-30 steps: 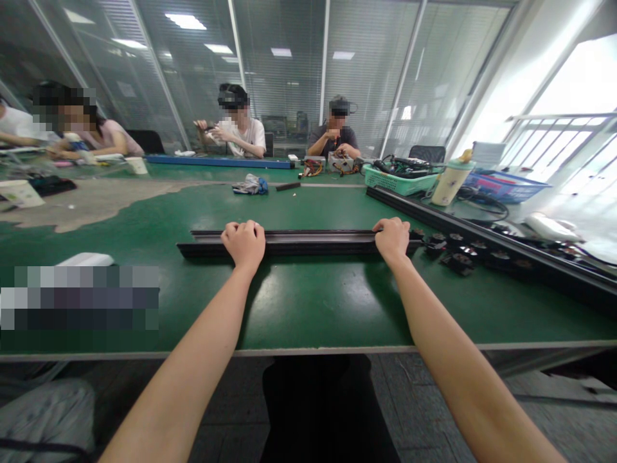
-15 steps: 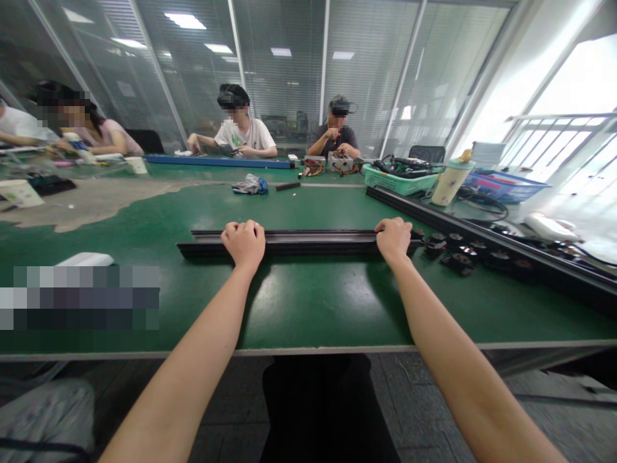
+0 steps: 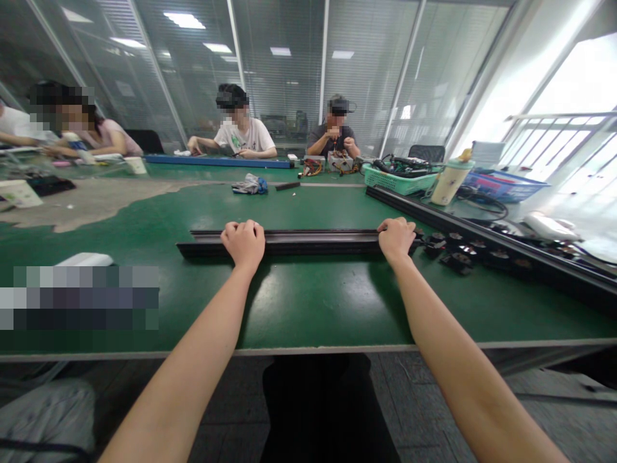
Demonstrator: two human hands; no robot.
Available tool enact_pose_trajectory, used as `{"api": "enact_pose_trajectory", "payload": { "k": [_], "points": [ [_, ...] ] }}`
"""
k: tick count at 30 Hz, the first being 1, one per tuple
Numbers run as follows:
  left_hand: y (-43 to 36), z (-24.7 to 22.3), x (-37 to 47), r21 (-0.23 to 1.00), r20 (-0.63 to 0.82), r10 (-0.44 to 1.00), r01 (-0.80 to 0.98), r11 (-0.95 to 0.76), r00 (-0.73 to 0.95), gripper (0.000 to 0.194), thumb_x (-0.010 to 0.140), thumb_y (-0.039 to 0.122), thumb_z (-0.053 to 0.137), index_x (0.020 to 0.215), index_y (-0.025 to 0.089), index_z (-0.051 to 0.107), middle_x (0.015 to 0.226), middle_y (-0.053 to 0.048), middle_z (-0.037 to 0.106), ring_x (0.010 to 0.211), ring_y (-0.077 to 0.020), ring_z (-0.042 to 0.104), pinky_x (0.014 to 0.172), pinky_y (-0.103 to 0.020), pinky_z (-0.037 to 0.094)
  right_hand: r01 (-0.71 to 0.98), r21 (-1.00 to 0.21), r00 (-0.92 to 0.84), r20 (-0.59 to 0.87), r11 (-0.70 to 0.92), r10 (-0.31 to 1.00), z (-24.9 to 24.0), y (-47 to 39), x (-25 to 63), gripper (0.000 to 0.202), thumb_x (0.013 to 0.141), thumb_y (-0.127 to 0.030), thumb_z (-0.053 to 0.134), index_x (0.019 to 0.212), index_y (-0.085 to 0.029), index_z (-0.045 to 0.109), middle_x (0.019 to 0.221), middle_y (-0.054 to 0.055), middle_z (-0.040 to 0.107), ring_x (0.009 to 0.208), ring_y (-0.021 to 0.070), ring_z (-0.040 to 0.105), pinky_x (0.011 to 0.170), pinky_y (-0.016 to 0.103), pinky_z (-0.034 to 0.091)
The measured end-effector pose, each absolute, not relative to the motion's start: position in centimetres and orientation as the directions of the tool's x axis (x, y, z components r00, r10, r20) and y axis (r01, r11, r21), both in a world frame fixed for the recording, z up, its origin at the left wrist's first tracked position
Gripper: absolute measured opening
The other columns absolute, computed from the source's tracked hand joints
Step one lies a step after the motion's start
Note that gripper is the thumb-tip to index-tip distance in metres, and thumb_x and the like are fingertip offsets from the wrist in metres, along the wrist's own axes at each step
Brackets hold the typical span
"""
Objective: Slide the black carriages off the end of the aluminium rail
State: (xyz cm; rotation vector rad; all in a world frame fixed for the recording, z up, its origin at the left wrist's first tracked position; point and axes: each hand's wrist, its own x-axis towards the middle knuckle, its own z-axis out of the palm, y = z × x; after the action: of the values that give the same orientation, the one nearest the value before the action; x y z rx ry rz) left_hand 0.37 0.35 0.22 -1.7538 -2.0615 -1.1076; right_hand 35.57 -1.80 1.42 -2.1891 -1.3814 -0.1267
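Observation:
A long black channel-shaped rail (image 3: pixel 318 244) lies crosswise on the green table (image 3: pixel 308 302) before me. Toward its left part, my left hand (image 3: pixel 244 243) is closed over it, fingers curled across the groove. At the rail's right end my right hand (image 3: pixel 397 238) grips it the same way, with fingertips partly hidden behind the hand. Several small black parts (image 3: pixel 457 258) lie just right of my right hand, and some of them touch or come close to the rail's end.
A longer black rail (image 3: pixel 486 238) runs diagonally along the right side. Behind it stand a green basket (image 3: pixel 400 182) of cables, a cream tumbler (image 3: pixel 452 182) and a blue basket (image 3: pixel 506 185). A crumpled cloth (image 3: pixel 250 184) lies mid-table. Several people work along the far side.
My right hand has shifted very slightly to the right along the rail. My left hand and the rail stay where they were.

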Motion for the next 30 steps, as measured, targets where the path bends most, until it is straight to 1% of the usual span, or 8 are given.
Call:
{"api": "enact_pose_trajectory", "payload": {
  "k": [5, 10, 13, 15, 20, 26, 30],
  "points": [
    [0.3, 0.3, 0.4, 0.403, 0.584, 0.766, 0.915, 0.014, -0.269, 0.036, 0.103, 0.029, 0.041, 0.099, 0.022, 0.077, 0.115, -0.02, 0.077, 0.13, -0.0376, 0.051, 0.112, -0.053, 0.033, 0.867, -0.384, 0.457, 0.363, -0.316, 0.812, 1.4, -1.8, 35.8, 0.044, 0.093, -0.006, 0.046, 0.109, -0.015, 0.085, 0.131, 0.021, 0.065, 0.12, 0.0347, 0.048, 0.095, 0.042, 0.042],
    [0.4, 0.2, 0.4, 0.4, 0.598, 0.755, 0.917, 0.008, -0.268, 0.035, 0.103, 0.03, 0.041, 0.099, 0.023, 0.076, 0.113, -0.018, 0.077, 0.129, -0.0373, 0.051, 0.112, -0.053, 0.034, 0.87, -0.374, 0.454, 0.353, -0.321, 0.819, 1.6, -1.8, 35.8, 0.044, 0.094, -0.007, 0.046, 0.11, -0.015, 0.085, 0.132, 0.021, 0.066, 0.12, 0.0344, 0.049, 0.097, 0.042, 0.043],
    [0.4, 0.2, 0.4, 0.392, 0.596, 0.757, 0.92, 0.018, -0.269, 0.036, 0.104, 0.03, 0.041, 0.099, 0.022, 0.076, 0.114, -0.019, 0.077, 0.129, -0.0373, 0.052, 0.112, -0.053, 0.034, 0.872, -0.367, 0.451, 0.347, -0.324, 0.822, 1.6, -1.8, 35.9, 0.042, 0.095, -0.007, 0.047, 0.11, -0.015, 0.085, 0.131, 0.02, 0.066, 0.121, 0.0337, 0.05, 0.098, 0.041, 0.044],
    [0.3, 0.2, 0.4, 0.38, 0.591, 0.761, 0.924, 0.03, -0.268, 0.037, 0.105, 0.03, 0.041, 0.1, 0.021, 0.077, 0.115, -0.019, 0.078, 0.13, -0.0373, 0.053, 0.112, -0.052, 0.035, 0.873, -0.361, 0.451, 0.349, -0.326, 0.822, 1.5, -1.8, 36.1, 0.04, 0.096, -0.007, 0.047, 0.113, -0.016, 0.083, 0.13, 0.02, 0.066, 0.121, 0.0329, 0.05, 0.098, 0.04, 0.044],
    [0.3, 0.3, 0.4, 0.368, 0.583, 0.767, 0.929, 0.044, -0.267, 0.037, 0.105, 0.029, 0.041, 0.101, 0.019, 0.077, 0.115, -0.02, 0.078, 0.13, -0.037, 0.054, 0.112, -0.051, 0.035, 0.867, -0.35, 0.478, 0.377, -0.355, 0.794, 1.2, -1.5, 36.5, 0.045, 0.095, -0.005, 0.046, 0.132, -0.015, 0.071, 0.127, 0.019, 0.063, 0.122, 0.033, 0.051, 0.097, 0.039, 0.044],
    [0.4, 0.2, 0.4, 0.366, 0.595, 0.759, 0.93, 0.038, -0.265, 0.037, 0.105, 0.029, 0.041, 0.099, 0.02, 0.077, 0.112, -0.019, 0.078, 0.129, -0.037, 0.053, 0.11, -0.052, 0.035, 0.845, -0.365, 0.518, 0.38, -0.391, 0.766, 0.8, -1.0, 36.9, 0.044, 0.092, -0.005, 0.05, 0.135, -0.011, 0.063, 0.138, 0.023, 0.054, 0.127, 0.0332, 0.053, 0.097, 0.039, 0.048],
    [0.5, 0.2, 0.3, 0.363, 0.597, 0.757, 0.931, 0.041, -0.266, 0.038, 0.104, 0.028, 0.041, 0.099, 0.019, 0.077, 0.111, -0.02, 0.078, 0.128, -0.0372, 0.054, 0.11, -0.052, 0.035, 0.818, -0.39, 0.558, 0.363, -0.422, 0.746, 0.5, -0.6, 37.4, 0.044, 0.092, -0.006, 0.048, 0.134, -0.008, 0.061, 0.137, 0.025, 0.053, 0.128, 0.0351, 0.053, 0.097, 0.041, 0.049]
  ]
}}
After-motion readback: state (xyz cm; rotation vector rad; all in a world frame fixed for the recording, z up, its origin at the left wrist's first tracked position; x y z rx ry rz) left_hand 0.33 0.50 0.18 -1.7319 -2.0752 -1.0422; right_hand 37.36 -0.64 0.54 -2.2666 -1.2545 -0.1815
